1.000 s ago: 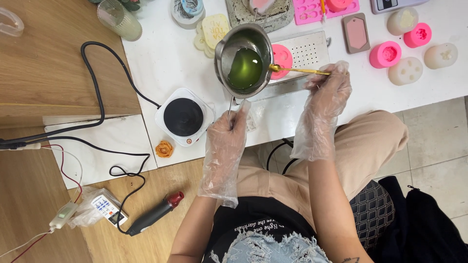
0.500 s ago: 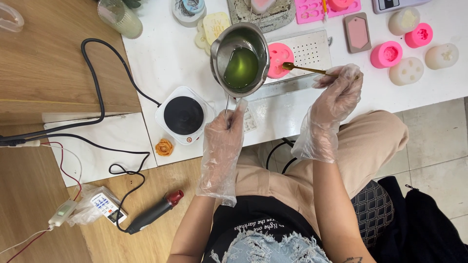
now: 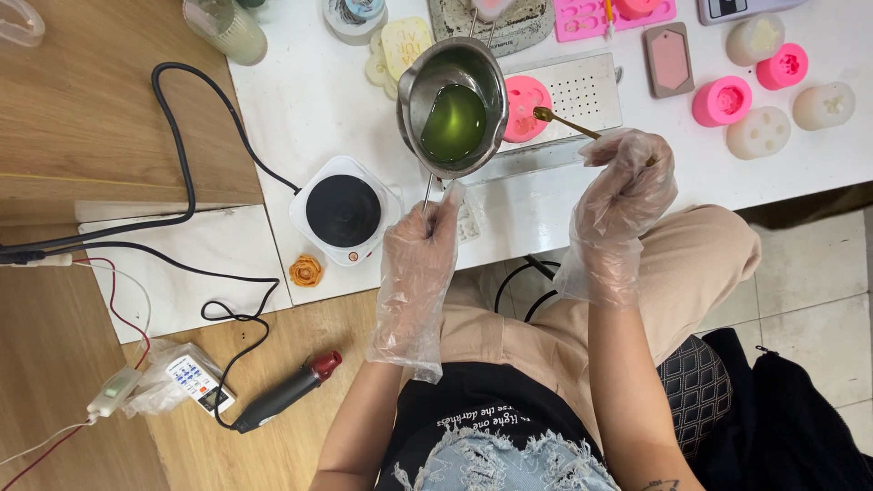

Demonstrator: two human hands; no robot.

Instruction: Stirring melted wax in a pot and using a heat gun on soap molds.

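A gloved left hand (image 3: 420,245) grips the handle of a metal pot (image 3: 453,105) of green liquid; the right hand (image 3: 623,186) pinches a spoon (image 3: 564,122) beside a pink mould (image 3: 526,107).

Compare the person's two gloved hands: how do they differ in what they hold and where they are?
The left hand grips the thin handle of a metal pot of green liquid; the right hand holds a slim gold stick. The left hand sits beside a small hotplate; the right hand lies near pink moulds. Both wear clear plastic gloves.
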